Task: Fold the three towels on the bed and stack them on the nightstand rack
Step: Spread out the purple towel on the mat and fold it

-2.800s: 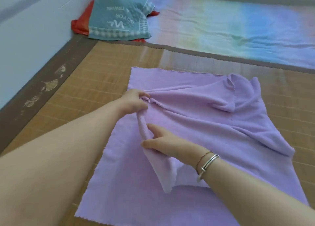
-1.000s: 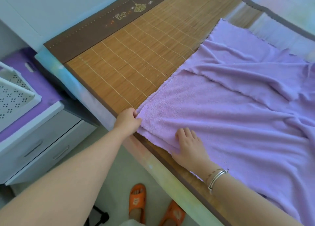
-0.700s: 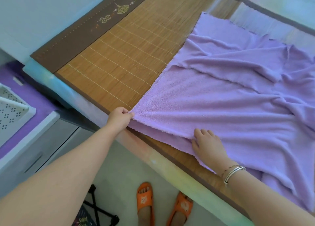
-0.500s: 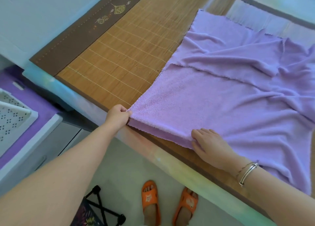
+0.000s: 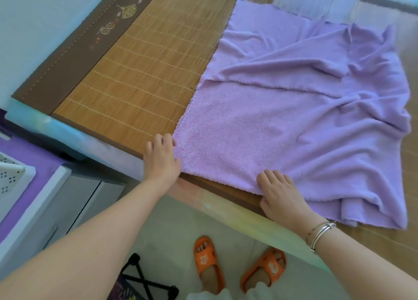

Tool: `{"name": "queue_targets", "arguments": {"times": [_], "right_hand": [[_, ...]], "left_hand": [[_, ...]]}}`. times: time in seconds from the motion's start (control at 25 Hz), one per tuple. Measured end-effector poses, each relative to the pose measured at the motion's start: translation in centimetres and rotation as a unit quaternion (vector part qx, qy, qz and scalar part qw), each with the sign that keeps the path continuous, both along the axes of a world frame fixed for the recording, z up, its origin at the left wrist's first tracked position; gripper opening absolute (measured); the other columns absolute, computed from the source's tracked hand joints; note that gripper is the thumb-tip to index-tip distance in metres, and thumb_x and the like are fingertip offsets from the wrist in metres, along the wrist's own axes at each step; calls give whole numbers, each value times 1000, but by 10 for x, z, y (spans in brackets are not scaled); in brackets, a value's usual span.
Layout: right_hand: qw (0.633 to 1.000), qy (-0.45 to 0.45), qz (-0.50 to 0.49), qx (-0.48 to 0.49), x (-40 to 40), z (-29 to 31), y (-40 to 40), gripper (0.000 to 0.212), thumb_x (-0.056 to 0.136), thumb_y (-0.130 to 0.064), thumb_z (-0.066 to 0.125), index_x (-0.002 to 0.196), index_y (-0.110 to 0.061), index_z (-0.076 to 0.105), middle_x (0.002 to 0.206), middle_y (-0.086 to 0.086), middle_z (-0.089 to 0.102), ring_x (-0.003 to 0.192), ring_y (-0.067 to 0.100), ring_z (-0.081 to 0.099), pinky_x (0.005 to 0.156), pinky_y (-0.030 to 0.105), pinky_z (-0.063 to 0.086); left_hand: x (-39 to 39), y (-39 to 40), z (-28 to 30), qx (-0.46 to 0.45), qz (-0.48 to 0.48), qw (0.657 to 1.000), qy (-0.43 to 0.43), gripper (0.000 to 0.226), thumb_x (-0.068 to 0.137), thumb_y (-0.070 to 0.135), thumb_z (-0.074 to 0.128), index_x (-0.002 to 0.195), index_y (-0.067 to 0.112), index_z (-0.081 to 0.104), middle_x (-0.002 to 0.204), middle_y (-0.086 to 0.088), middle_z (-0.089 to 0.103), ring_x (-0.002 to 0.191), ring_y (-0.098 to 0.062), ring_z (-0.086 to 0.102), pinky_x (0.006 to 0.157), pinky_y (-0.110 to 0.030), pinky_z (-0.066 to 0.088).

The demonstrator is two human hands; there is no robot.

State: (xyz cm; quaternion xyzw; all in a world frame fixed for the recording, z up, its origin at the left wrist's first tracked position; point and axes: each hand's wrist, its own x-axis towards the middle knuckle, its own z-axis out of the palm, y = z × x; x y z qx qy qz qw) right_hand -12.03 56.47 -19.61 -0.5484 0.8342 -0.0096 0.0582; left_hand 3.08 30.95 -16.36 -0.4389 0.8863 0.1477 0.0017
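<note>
The left hand (image 5: 161, 158) rests at the corner of the purple towel (image 5: 282, 127), fingers loose. The right hand (image 5: 279, 194) presses its near edge with straight fingers on the bed (image 5: 135, 73).

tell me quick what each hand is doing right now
Left hand: open, fingers lying at the near left corner of the purple towel.
Right hand: open, fingers pressing the towel's near edge.

The towel (image 5: 294, 123) lies on the mat (image 5: 140, 78), toward its right part — near edge along the bed's front edge. Left hand (image 5: 161, 159) rests at its near-left corner; right hand (image 5: 280, 195) on the near edge. The nightstand (image 5: 56, 200) stands left of the bed.
</note>
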Motion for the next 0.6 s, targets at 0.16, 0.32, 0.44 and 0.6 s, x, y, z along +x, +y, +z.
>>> {"name": "queue_targets", "arguments": {"times": [0.16, 0.32, 0.44, 0.6], "right_hand": [[989, 6, -143, -36, -19, 12, 42, 28, 61, -13, 53, 89, -13, 52, 86, 2, 52, 83, 28, 50, 73, 35, 35], [940, 21, -329, -88, -51, 22, 110, 36, 62, -4, 69, 94, -10, 54, 92, 9, 53, 85, 33, 49, 73, 40, 37], [844, -2, -519, -135, -66, 24, 156, 36, 70, -8, 68, 102, -6, 52, 104, 17, 52, 96, 37, 48, 80, 43, 38], [674, -169, -707, -135, -78, 11, 201, 50, 79, -25, 68, 118, -3, 45, 124, 21, 45, 118, 37, 40, 95, 39, 33]], "left_hand": [[-59, 43, 7, 94, -124, 988, 23, 21, 87, 8, 50, 106, 14, 56, 113, -4, 47, 108, -28, 40, 87, -36, 41], [-129, 110, 5, 155, -206, 966, 31, 28, 87, 8, 50, 113, 15, 55, 119, -3, 47, 112, -29, 41, 91, -43, 42], [-164, 142, -7, 155, -246, 956, 34, 45, 88, 14, 54, 133, 15, 45, 143, -3, 37, 127, -32, 35, 103, -43, 36], [-198, 177, -29, 175, -226, 956, -65, 74, 96, 42, 46, 153, 23, 3, 161, 8, -11, 148, -26, -9, 118, -51, 4]]}}
